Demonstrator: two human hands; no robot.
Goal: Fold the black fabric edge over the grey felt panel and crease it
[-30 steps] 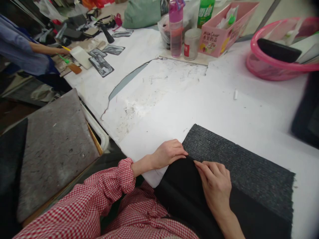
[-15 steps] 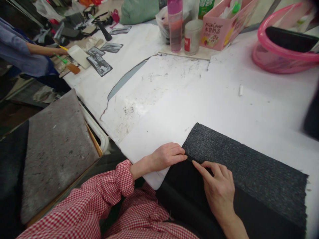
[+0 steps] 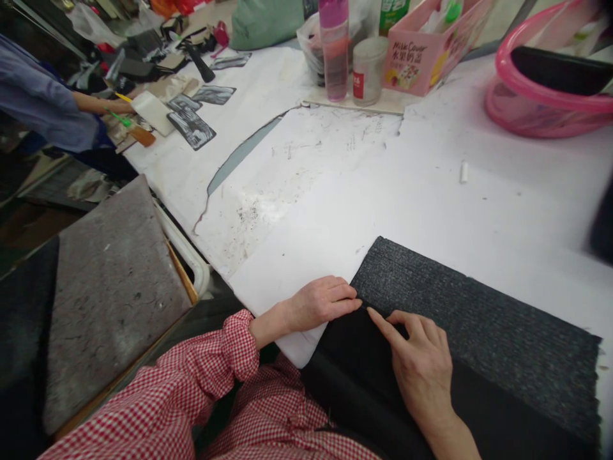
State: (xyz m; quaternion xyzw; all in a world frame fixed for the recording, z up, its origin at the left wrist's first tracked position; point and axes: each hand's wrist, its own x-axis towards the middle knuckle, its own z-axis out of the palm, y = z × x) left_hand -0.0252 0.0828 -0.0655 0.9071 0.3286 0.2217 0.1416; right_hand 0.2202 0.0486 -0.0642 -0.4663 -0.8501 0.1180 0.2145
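White sheeting covers the surface (image 3: pixel 330 204), the biggest thing on my feed, spreading ahead of my left grip (image 3: pixel 318 303) and right grip (image 3: pixel 424 358). Well to the left of the left grip, beside the surface's edge, I see a stand with a scuffed grey top (image 3: pixel 115 294). Next comes the dark cloth (image 3: pixel 483 338), lying under both grips and reaching out past the right one: a speckled charcoal band on its far side, plain black on the near side. Far ahead and left of the grips, a co-worker in a blue sleeve (image 3: pixel 43 96) reaches over the surface. A pink basin (image 3: pixel 507 89) sits well ahead and to the right, a green bag (image 3: pixel 268 25) far ahead of the left grip, and a pink box (image 3: pixel 407 61) well beyond both. My left grip has its fingers together, tips on the line where black meets speckle; my right, just beside it, sets one straightened digit at the same line, other fingers curled. Whether either pinches the cloth or only presses it, I can't tell from here. Beyond them stand a purple-topped bottle (image 3: pixel 334 64) and a jar (image 3: pixel 370 67). Black-and-white patterned pieces (image 3: pixel 194 130) lie far ahead and left, near an amber bottle (image 3: pixel 142 135). Smallest, a white stick (image 3: pixel 463 171) lies ahead and right of the right grip.
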